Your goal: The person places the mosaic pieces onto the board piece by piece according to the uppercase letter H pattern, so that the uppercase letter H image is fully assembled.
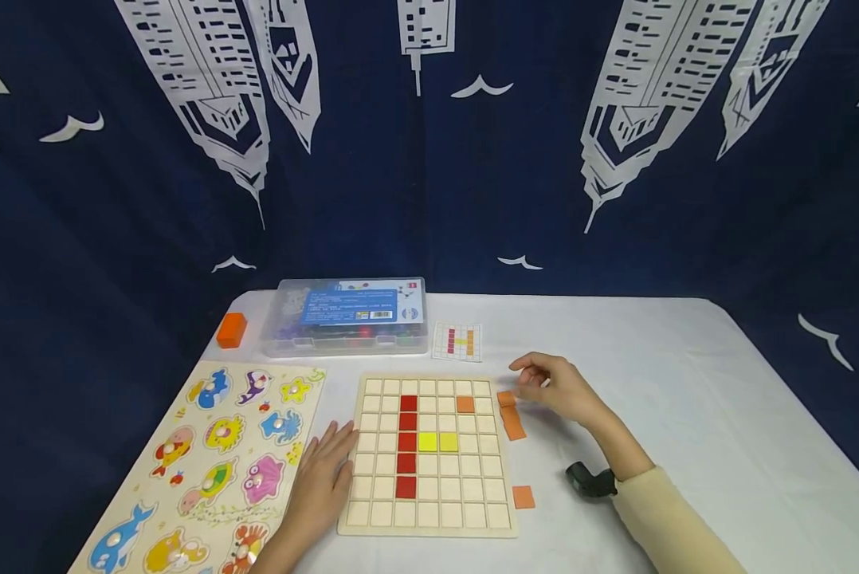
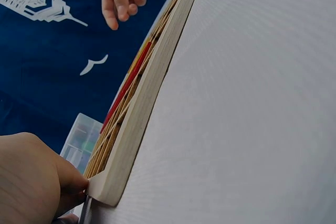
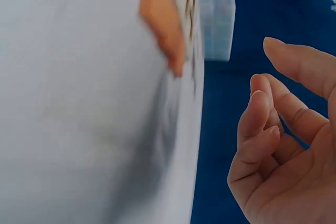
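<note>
A wooden grid board (image 1: 453,514) lies in the middle of the table. It carries a column of several red tiles (image 1: 406,442), two yellow tiles (image 1: 438,442) and one orange tile (image 1: 465,405). My left hand (image 1: 318,482) rests at the board's left edge, fingers extended; the left wrist view shows its thumb at the board's corner. Above the table, right of the board, hovers my right hand (image 1: 558,389) with fingers loosely bent and nothing between them. Just beside it are overlapping orange tiles (image 1: 513,422). Another loose orange tile (image 1: 523,497) lies nearer the front.
Behind the board lie a small pattern card (image 1: 458,343) and a clear plastic case (image 1: 343,343). An orange block (image 1: 231,330) stands at the back left. On the left lies a sea-animal puzzle board (image 1: 207,438), partly under my left hand. A dark curtain (image 1: 429,183) hangs behind the table.
</note>
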The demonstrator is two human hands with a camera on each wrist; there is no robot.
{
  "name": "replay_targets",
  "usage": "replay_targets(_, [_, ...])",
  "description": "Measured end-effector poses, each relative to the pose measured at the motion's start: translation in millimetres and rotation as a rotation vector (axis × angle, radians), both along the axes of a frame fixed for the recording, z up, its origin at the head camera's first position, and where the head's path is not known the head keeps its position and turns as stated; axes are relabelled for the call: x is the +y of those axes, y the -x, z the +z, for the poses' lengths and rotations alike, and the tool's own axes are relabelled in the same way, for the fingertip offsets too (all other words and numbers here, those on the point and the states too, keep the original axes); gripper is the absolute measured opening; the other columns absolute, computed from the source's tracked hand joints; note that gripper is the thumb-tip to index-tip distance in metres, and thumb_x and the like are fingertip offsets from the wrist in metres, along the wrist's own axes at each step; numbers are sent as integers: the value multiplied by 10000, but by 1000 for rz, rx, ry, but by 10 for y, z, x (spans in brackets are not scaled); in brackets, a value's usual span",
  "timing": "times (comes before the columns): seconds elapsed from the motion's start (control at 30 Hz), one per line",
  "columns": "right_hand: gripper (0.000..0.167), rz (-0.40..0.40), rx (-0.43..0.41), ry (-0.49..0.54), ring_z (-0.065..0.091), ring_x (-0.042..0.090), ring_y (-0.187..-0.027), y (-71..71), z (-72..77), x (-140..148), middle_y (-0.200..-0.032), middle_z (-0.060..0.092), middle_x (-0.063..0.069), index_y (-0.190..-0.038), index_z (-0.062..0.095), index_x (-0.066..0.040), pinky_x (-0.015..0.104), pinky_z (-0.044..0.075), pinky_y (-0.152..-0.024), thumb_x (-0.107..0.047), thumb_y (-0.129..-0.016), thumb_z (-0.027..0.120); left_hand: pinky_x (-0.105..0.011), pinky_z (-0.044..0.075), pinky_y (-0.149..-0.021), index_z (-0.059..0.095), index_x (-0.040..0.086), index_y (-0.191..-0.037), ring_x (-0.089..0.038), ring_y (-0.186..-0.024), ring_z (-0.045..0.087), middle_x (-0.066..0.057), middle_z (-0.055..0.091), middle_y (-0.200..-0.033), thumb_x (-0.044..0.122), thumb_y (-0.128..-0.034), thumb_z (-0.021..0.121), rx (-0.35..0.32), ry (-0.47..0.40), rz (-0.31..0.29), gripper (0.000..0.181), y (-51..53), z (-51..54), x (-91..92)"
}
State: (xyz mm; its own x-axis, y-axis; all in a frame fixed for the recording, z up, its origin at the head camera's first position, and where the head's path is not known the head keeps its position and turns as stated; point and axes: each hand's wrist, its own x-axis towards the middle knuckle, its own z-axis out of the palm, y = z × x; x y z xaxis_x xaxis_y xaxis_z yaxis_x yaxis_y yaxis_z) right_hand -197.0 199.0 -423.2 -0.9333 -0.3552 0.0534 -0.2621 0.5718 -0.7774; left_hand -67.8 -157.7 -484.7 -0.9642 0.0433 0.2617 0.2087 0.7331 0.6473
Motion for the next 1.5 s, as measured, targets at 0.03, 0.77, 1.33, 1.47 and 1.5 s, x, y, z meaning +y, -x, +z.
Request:
replay_targets(0.03, [334,1,-5,11,531,167,-755,7,-37,31,-877,628,59,-1150,648,6,222,462,-629,-38,-827,722,-609,193,-1155,592,-32,-1297,-413,-1397,386,-161,537,-1425,-50,-874,590,4,-1,-2,423,-6,0,3])
replay_targets(0.77, [329,18,-39,-39,471,115,-675,46,-411,79,-830,601,43,-1103,678,-32,203,412,-593,21,-781,723,-605,203,-1151,599,-32,-1290,-406,-1392,397,-157,543,-1419,-53,-866,599,12,11,1,425,-11,-4,5])
replay_targets(1.33, [218,24,-12,-51,466,98,-690,63,-416,67,-823,597,22,-1073,695,-39,197,403,-602,-30,-855,699,-591,190,-1158,595,-33,-1295,-394,-1402,387,-152,538,-1425,-40,-866,596,3,1,14,429,3,-24,-12])
replay_targets(1.47, [202,8,-5,-63,469,96,-690,64,-425,66,-810,594,15,-1055,701,-44,194,404,-605,-21,-854,698,-584,174,-1169,587,-33,-1302,-386,-1411,377,-149,527,-1435,-32,-870,592,-15,-2,13,432,10,-31,-15])
replay_targets(1.5, [200,5,-2,-65,469,95,-691,64,-429,68,-809,593,13,-1053,701,-44,193,403,-606,-22,-854,698,-585,174,-1169,586,-35,-1302,-387,-1412,375,-151,527,-1434,-32,-869,593,-15,-3,13,433,12,-33,-15])
